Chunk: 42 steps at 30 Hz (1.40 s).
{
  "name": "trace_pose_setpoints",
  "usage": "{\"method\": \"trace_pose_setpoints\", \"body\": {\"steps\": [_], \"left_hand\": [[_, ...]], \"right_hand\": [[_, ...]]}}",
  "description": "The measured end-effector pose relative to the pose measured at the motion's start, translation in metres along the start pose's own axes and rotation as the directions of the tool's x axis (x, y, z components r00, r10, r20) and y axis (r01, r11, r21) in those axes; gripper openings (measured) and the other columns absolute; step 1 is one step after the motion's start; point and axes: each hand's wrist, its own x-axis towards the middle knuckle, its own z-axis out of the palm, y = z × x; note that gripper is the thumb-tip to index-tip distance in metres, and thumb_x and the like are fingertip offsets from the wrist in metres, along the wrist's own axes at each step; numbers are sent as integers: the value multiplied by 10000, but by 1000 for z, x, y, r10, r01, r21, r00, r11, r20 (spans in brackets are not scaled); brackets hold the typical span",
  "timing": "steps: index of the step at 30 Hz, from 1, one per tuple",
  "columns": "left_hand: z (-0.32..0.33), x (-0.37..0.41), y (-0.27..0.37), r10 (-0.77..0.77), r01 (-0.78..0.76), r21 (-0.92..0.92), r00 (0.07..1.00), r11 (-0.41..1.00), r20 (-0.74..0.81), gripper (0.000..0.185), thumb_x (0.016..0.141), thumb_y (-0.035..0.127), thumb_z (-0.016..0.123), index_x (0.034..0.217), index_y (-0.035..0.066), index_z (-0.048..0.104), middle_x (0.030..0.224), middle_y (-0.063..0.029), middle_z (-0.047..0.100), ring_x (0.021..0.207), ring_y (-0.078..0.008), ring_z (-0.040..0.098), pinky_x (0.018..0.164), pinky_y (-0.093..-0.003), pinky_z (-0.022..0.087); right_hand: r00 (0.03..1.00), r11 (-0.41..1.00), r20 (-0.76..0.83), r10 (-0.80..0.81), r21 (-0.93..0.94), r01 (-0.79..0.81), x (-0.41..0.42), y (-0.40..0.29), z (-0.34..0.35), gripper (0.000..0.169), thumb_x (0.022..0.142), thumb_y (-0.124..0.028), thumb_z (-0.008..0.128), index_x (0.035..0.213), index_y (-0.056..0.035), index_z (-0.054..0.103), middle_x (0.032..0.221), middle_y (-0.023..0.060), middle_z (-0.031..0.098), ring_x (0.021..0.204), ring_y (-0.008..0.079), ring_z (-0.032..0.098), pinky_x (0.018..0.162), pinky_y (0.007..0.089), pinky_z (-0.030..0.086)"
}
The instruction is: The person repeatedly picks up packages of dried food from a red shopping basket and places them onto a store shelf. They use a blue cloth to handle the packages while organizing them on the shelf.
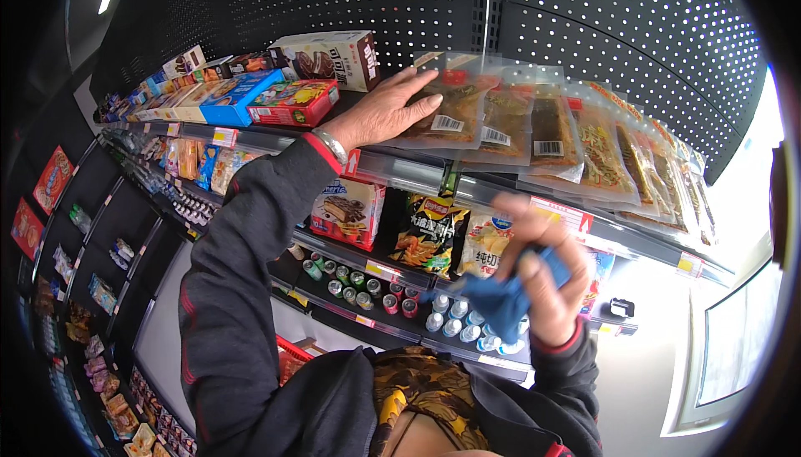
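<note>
On the top shelf, my left hand (385,107) rests at the left end of a row of clear plastic food packets (454,113), its fingers spread over the nearest one. A metal bracelet (333,146) circles that wrist. My right hand (551,282), blurred, is raised in front of the shelf's edge and grips a crumpled blue cloth (500,300). The cloth hangs in front of the bottles on a lower shelf. Left of my left hand stand a brown and white carton (328,60), a red box (293,102) and a blue box (241,97).
A black perforated back panel (400,6) rises behind the top shelf. Below are a snack box (348,213), chip bags (432,232), drink cans (350,279) and capped bottles (452,327). More stocked shelves (94,250) curve along the left. A red basket (293,357) shows beside my body.
</note>
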Motion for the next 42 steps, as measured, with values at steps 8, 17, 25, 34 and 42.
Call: {"method": "trace_pose_setpoints", "body": {"steps": [8, 17, 25, 34, 42], "left_hand": [[4, 7, 19, -57, 43, 62, 964, 997, 258, 846, 926, 700, 423, 1545, 147, 258, 1551, -294, 237, 1491, -387, 114, 1177, -452, 195], [19, 9, 20, -86, 52, 147, 969, 988, 232, 877, 909, 744, 381, 1542, 148, 265, 1538, -348, 194, 1470, -438, 154, 1165, -476, 220], [27, 14, 40, -66, 24, 237, 983, 971, 171, 858, 918, 738, 360, 1519, 127, 310, 1378, -233, 417, 1318, -426, 411, 1096, -496, 297], [30, -2, 43, 166, -150, 170, 982, 974, -90, 662, 976, 566, 455, 1414, 71, 483, 1473, -229, 403, 1343, -375, 418, 1102, -457, 332], [-2, -105, 119, 391, -547, -507, 835, 666, -387, 501, 1021, 357, 425, 1210, -68, 611, 1296, -270, 576, 1232, -385, 550, 1028, -456, 428]], "right_hand": [[918, 899, 64, 392, 187, -397, -70, 55, 21, 192, 948, -71, 583, 1107, 20, 638, 1160, 142, 680, 824, 120, 643, 754, 268, 527], [874, 835, 113, 473, 260, -485, -77, 68, 30, 195, 969, -90, 580, 1114, 18, 653, 1035, 74, 686, 783, 96, 602, 729, 255, 492], [879, 832, 168, 446, 284, -476, -82, 71, 36, 180, 973, -51, 564, 1112, 36, 638, 1028, 77, 693, 805, 97, 608, 737, 246, 509], [852, 810, 193, 486, 267, -522, -89, 65, 47, 186, 969, -60, 566, 1114, 35, 632, 1027, 91, 695, 832, 105, 612, 741, 255, 509], [819, 795, 248, 518, 214, -567, -91, 75, 67, 180, 965, -99, 588, 1095, 17, 632, 999, 76, 686, 787, 106, 596, 740, 251, 493]]}}
